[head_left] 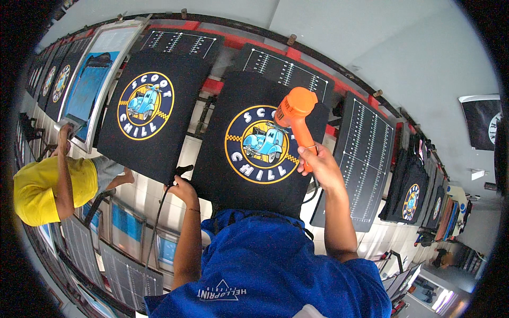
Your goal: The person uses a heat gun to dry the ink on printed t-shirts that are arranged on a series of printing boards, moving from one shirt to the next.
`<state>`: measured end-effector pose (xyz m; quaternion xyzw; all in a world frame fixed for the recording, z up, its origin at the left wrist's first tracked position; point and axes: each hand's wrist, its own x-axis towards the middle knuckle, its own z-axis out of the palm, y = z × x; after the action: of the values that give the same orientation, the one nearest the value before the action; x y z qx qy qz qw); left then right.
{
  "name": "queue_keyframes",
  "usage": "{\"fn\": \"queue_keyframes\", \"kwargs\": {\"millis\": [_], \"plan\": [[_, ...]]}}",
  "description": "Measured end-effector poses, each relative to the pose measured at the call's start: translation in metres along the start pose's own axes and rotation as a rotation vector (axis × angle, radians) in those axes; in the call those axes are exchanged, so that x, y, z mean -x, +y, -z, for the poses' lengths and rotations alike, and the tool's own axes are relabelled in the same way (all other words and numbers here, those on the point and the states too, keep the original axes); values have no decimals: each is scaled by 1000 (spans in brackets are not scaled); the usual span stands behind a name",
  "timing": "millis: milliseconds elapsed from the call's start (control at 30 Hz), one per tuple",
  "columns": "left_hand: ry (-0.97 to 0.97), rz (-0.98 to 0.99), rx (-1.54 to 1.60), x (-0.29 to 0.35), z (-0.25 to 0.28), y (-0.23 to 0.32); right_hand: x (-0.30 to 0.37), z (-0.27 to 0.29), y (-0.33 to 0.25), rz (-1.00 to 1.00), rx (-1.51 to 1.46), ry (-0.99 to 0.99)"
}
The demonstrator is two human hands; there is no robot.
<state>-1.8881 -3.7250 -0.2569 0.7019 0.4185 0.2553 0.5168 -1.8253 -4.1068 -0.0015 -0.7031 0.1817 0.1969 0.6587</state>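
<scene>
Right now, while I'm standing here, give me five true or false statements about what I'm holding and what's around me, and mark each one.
1. Your right grip holds the orange blower. True.
2. The scooter on the shirt in front of you is red. False: the scooter is light blue.
3. A person in yellow is off to your left. True.
4. Your left grip is on the blower too. False: it is apart from it, near the left shirt's lower corner.
5. The board just right of the blower shows white marks. True.
</scene>
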Motion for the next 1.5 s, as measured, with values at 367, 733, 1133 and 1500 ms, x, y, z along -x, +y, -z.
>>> {"fn": "queue_keyframes", "kwargs": {"millis": [367,733,1133,1500], "plan": [[79,-14,6,11,-3,27,-7,-6,-5,7,26,-46],[23,57,2,9,1,27,-14,-5,-11,-64,-18,-76],[83,55,-4,13,0,30,-2,-5,-15,-59,42,-63],[35,53,-21,16,1,42,18,16,1,-74,36,12]]}}
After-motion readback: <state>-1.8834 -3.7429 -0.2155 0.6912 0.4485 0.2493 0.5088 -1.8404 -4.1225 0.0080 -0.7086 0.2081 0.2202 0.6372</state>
